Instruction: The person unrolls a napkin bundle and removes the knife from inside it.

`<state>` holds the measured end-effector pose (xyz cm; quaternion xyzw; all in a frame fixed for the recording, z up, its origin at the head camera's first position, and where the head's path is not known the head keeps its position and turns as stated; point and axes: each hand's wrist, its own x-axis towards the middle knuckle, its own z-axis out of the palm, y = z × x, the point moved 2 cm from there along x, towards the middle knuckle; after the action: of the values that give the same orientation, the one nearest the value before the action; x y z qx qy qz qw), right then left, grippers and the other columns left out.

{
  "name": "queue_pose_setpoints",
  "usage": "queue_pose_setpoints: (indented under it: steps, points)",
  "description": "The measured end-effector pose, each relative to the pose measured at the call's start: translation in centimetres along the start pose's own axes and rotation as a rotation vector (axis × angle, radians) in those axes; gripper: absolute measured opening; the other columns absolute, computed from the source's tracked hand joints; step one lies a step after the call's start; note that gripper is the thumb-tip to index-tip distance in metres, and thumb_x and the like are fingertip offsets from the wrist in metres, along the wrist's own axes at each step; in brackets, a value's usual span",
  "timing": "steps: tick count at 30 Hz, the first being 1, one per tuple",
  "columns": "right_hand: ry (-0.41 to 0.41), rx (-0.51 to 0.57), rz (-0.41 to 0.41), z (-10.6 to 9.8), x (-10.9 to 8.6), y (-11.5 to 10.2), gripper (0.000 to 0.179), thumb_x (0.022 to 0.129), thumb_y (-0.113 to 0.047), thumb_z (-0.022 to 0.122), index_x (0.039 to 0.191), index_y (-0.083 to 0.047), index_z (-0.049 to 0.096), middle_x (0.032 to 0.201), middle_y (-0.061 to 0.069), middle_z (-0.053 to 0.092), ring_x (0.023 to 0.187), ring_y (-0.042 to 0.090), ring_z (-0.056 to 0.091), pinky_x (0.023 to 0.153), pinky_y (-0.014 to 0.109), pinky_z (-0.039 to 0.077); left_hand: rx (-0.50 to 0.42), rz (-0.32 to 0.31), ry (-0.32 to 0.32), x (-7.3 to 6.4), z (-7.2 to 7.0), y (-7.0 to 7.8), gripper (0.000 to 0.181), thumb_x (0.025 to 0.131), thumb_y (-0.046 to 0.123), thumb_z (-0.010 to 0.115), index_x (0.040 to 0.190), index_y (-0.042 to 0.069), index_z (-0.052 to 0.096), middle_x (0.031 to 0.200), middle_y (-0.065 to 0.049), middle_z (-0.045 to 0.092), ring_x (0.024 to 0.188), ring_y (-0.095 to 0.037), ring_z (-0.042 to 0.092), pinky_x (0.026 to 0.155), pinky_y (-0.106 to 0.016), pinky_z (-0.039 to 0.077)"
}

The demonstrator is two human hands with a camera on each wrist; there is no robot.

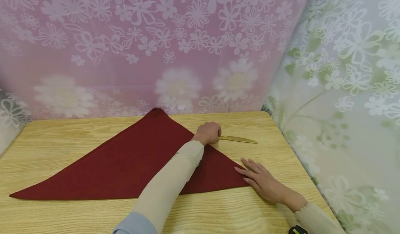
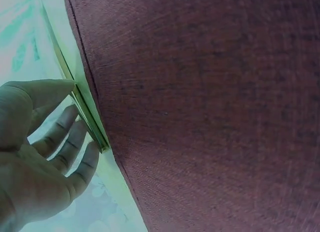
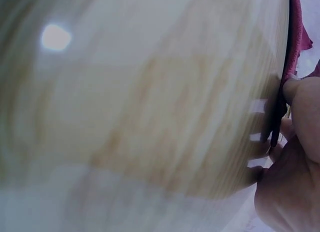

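A dark red cloth (image 1: 112,168), folded into a large triangle, lies on the table with its peak toward the back edge. My left hand (image 1: 209,132) reaches across it and pinches the handle of a gold table knife (image 1: 239,139), whose blade points right. In the left wrist view, thumb and fingertips meet the gold handle (image 2: 90,119) just beside the cloth's edge. At the cloth's right corner, my right hand (image 1: 264,182) rests with fingers extended over the fabric. The right wrist view shows that hand (image 3: 295,167) by the cloth's edge (image 3: 296,42).
The light wood table (image 1: 250,209) has its back edge near a pink floral curtain (image 1: 125,70). A pale floral curtain (image 1: 353,116) hangs along the right side. A black object (image 1: 298,230) shows by the right sleeve.
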<state>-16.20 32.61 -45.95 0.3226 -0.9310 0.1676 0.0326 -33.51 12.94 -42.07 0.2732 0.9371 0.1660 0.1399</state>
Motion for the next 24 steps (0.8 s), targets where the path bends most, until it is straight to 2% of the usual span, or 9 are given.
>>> queue_pose_setpoints:
  steps: [2, 5, 7, 10, 15, 20, 24]
  points:
    - [-0.001, 0.001, -0.003, 0.05, 0.15, 0.05, 0.039, 0.098, -0.01, 0.052, 0.138, -0.01, 0.053, 0.146, 0.025, 0.035, 0.129, 0.05, 0.033, 0.098, 0.061, 0.028, 0.001, 0.001, 0.015, -0.06, -0.02, -0.13, 0.032, 0.092, 0.007, 0.055, 0.066, 0.018, 0.04, 0.072, 0.003, 0.03, 0.061, -0.013, 0.022, 0.054, -0.03, 0.024]
    - [-0.007, 0.006, -0.008, 0.1, 0.39, 0.12, 0.038, 0.098, -0.01, 0.052, 0.137, -0.009, 0.054, 0.146, 0.025, 0.035, 0.13, 0.05, 0.032, 0.098, 0.06, 0.027, -0.005, -0.003, 0.023, -0.09, 0.04, -0.32, 0.024, 0.093, 0.008, 0.056, 0.071, 0.017, 0.051, 0.078, 0.003, 0.042, 0.063, -0.012, 0.029, 0.056, -0.03, 0.027]
    - [-0.009, 0.005, -0.007, 0.15, 0.46, 0.18, 0.038, 0.098, -0.011, 0.052, 0.136, -0.009, 0.054, 0.146, 0.025, 0.035, 0.13, 0.049, 0.032, 0.099, 0.059, 0.027, -0.003, -0.002, 0.031, -0.1, 0.13, -0.41, 0.016, 0.093, 0.01, 0.057, 0.08, 0.018, 0.061, 0.089, 0.004, 0.052, 0.068, -0.012, 0.037, 0.058, -0.029, 0.032]
    - [-0.009, 0.004, -0.006, 0.2, 0.46, 0.27, 0.038, 0.098, -0.011, 0.053, 0.136, -0.008, 0.055, 0.145, 0.025, 0.035, 0.13, 0.049, 0.032, 0.099, 0.059, 0.027, 0.009, 0.009, 0.038, 0.0, 0.31, -0.51, 0.015, 0.093, 0.01, 0.058, 0.095, 0.019, 0.069, 0.103, 0.004, 0.06, 0.076, -0.011, 0.048, 0.062, -0.027, 0.039]
    - [-0.009, 0.012, -0.016, 0.2, 0.72, 0.45, 0.038, 0.098, -0.01, 0.052, 0.136, -0.008, 0.054, 0.145, 0.026, 0.035, 0.129, 0.05, 0.032, 0.098, 0.06, 0.026, 0.033, 0.033, 0.055, 0.06, 0.5, -0.95, 0.027, 0.092, 0.009, 0.06, 0.115, 0.02, 0.068, 0.115, 0.003, 0.062, 0.094, -0.014, 0.059, 0.069, -0.028, 0.049]
    - [-0.03, 0.032, -0.014, 0.07, 0.65, 0.6, 0.039, 0.099, -0.011, 0.05, 0.138, -0.008, 0.052, 0.146, 0.026, 0.033, 0.13, 0.051, 0.03, 0.099, 0.061, 0.025, 0.059, 0.063, 0.045, 0.1, 0.7, -0.94, 0.031, 0.092, 0.008, 0.06, 0.121, 0.019, 0.065, 0.117, 0.0, 0.059, 0.098, -0.016, 0.058, 0.071, -0.029, 0.049]
    - [-0.047, 0.032, 0.002, -0.43, 0.26, 0.99, 0.039, 0.1, -0.012, 0.049, 0.138, -0.009, 0.052, 0.146, 0.026, 0.033, 0.13, 0.051, 0.031, 0.098, 0.061, 0.026, 0.078, 0.124, 0.057, -0.03, 0.8, -0.84, 0.034, 0.093, 0.01, 0.056, 0.125, 0.02, 0.062, 0.12, -0.002, 0.054, 0.105, -0.02, 0.053, 0.075, -0.031, 0.047]
